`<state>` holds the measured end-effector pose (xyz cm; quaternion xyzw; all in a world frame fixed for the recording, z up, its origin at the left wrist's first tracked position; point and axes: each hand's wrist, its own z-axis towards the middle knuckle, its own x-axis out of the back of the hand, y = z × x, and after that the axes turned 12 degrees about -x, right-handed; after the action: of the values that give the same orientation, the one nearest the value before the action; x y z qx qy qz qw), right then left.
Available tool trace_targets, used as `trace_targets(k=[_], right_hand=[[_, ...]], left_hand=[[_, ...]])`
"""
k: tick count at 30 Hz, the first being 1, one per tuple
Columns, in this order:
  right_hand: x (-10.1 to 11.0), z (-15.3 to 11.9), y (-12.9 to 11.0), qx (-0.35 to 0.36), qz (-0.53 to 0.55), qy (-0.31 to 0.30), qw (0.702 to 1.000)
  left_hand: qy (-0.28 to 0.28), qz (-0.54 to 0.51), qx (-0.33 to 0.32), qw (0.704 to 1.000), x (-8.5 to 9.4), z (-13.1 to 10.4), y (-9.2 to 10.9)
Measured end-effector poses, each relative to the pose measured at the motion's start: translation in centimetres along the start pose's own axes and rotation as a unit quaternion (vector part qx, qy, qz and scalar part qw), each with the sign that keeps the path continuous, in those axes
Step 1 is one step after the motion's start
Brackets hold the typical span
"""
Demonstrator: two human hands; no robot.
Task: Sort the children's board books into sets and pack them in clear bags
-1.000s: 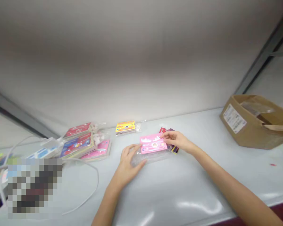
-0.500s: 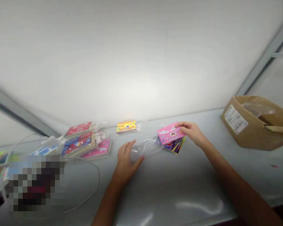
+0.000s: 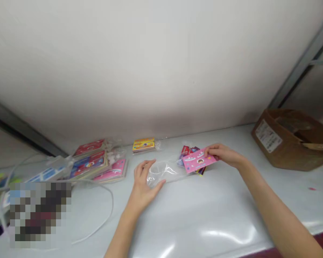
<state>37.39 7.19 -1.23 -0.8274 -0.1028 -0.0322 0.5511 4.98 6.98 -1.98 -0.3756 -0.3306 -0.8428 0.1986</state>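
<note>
A pink printed card (image 3: 197, 162) is pinched between the fingers and thumb of my right hand (image 3: 223, 154). Beneath and behind it lie several other colourful cards (image 3: 185, 149), partly covered by the pink one. My left hand (image 3: 145, 182) rests at the left end of a clear plastic bag (image 3: 165, 170), thumb and fingers spread wide around that end. The bag lies flat, and its right end reaches the cards; whether any card is inside it I cannot tell.
Bagged card stacks (image 3: 90, 165) are piled to the left, and a small yellow bagged pack (image 3: 143, 144) lies by the wall. An open cardboard box (image 3: 290, 143) stands at the right. A white cable (image 3: 111, 204) loops across the table (image 3: 193, 222) at left.
My right hand has shifted the pink card slightly right and down, uncovering red and blue cards behind it. My left hand has hardly moved. The scene's lighting differs.
</note>
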Motion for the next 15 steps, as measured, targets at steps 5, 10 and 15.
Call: trace_targets(k=[5, 10, 15], right_hand=[[-0.5, 0.1, -0.1, 0.009, -0.014, -0.049, 0.999], [-1.1, 0.2, -0.2, 0.033, -0.011, -0.074, 0.997], [-1.7, 0.9, 0.5, 0.072, 0.035, -0.107, 0.991]], left_hand=[[-0.04, -0.049, 0.008, 0.998, 0.2, 0.0, 0.0], [-0.056, -0.131, 0.062, 0.988, -0.5, -0.2, -0.1], [0.105, -0.283, 0.218, 0.928, -1.0, 0.2, -0.6]])
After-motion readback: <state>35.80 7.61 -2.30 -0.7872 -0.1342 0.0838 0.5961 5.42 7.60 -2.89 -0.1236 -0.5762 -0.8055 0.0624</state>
